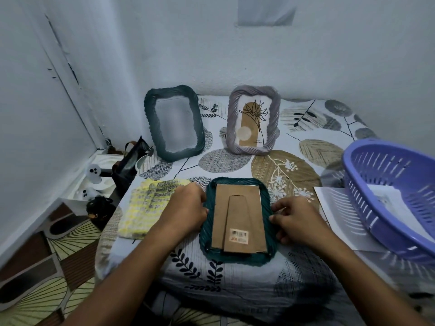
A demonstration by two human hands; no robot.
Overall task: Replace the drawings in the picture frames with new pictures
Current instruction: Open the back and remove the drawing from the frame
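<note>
Green picture frame [236,256] face down on the leaf-print tabletop [235,285], brown backing board [237,208] up, between both hands, left hand [186,209] fingers curled gripping its left edge, right hand [297,220] fingers pinching its right edge

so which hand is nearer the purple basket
Right. The right hand grips the right edge of the face-down green frame, on the side toward the purple basket. The left hand holds the frame's left edge, farther away.
</note>
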